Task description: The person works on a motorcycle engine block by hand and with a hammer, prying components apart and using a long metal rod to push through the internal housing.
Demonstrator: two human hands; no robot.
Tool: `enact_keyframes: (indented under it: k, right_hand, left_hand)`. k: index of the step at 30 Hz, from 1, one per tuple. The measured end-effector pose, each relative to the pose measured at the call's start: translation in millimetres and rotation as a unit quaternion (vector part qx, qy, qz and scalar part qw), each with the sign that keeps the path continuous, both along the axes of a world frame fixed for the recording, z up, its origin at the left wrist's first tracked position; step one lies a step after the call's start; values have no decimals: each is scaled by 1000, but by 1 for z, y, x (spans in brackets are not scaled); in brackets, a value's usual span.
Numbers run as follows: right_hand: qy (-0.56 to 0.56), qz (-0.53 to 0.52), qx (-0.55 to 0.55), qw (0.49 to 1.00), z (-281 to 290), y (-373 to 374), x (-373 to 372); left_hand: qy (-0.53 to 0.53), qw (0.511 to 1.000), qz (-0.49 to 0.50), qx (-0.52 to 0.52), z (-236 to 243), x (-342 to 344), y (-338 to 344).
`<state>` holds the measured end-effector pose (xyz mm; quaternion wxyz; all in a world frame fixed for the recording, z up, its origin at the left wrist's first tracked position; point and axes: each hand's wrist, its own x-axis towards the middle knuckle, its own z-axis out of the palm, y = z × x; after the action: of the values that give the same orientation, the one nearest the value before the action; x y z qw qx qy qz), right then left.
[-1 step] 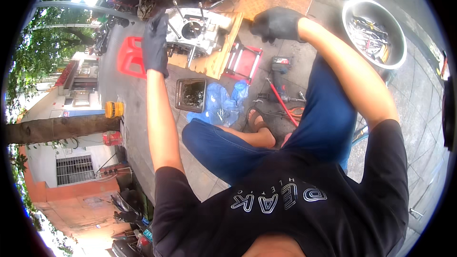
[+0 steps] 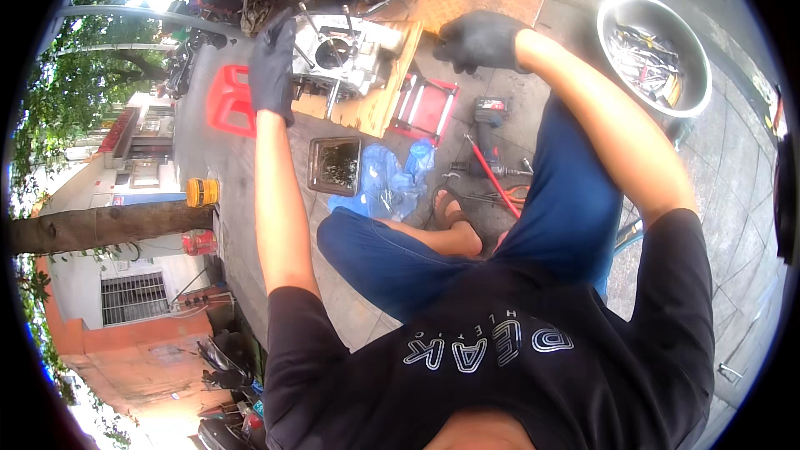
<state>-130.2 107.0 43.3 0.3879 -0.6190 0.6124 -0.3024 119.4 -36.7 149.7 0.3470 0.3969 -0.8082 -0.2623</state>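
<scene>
A grey engine block with long studs sticking up stands on a wooden board on the pavement. My left hand, in a black glove, holds the block's left side, fingers reaching up along it. My right hand, also in a black glove, is curled at the board's far right corner; what it grips is hidden. I sit cross-legged behind the board in blue trousers with a sandalled foot in front of me.
A red plastic stool stands left of the board and a red frame right of it. Nearer me lie a square pan of dark oil, a blue plastic bag, a cordless tool and a red-handled tool. A metal basin of tools sits far right.
</scene>
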Motion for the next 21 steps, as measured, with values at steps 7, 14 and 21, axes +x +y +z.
enact_keyframes:
  k: [7, 14, 21]
  right_hand:
    - [21, -3, -34, 999, 6, 14, -2]
    - [62, 7, -32, 998, 7, 14, -4]
    - [113, 18, -47, 992, -7, 8, 3]
  left_hand:
    - [4, 997, 48, 62, -4, -33, -30]
    - [-43, 998, 22, 42, -1, -25, -40]
    - [-10, 997, 35, 72, 4, -22, -53]
